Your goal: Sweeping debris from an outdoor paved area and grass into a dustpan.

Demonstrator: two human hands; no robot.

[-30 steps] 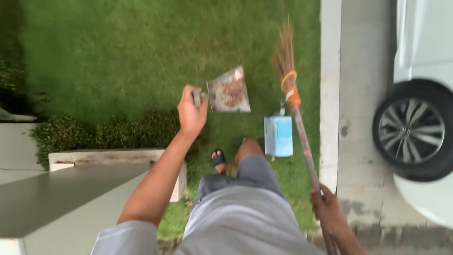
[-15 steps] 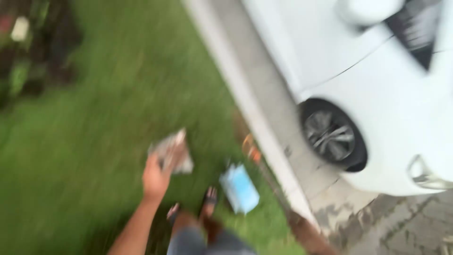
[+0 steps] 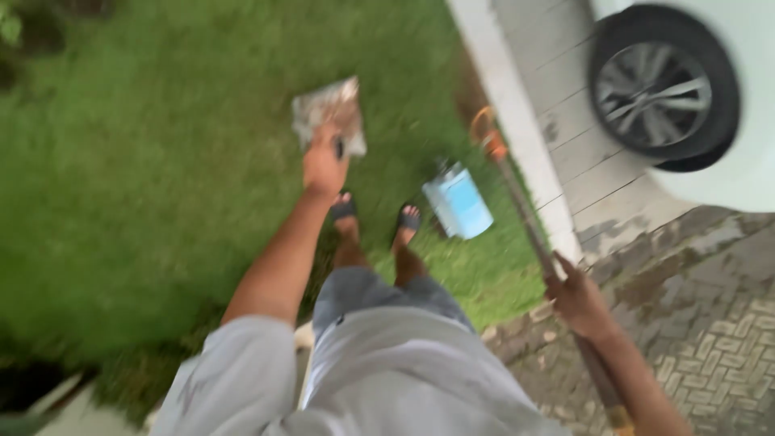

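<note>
Green grass fills most of what you see below you, and the whole view is blurred. Your left hand is stretched out ahead of you over the lawn, fingers wrapped around a dark handle; on that handle sits a dustpan whose tray is full of brownish debris. The pan hangs above the grass, just ahead of your feet. Your feet wear dark sandals and stand on the lawn, close together.

Your right hand is low at your right side, fingers closed around the stick of a broom. The stick runs up and away from your hand along the edge of the lawn; an orange binding sits near its far end, and the bristles beyond it are too smeared to make out. The lower end of the stick passes under your forearm toward the bottom of the view.

Between your feet and the broom stick lies a pale blue container on the grass, tilted, close to the stick but whether touching it you cannot tell.

To your right a white kerb borders the lawn. Beyond it is a grey concrete strip, then patterned paving, and a white car's wheel at the upper right.
</note>
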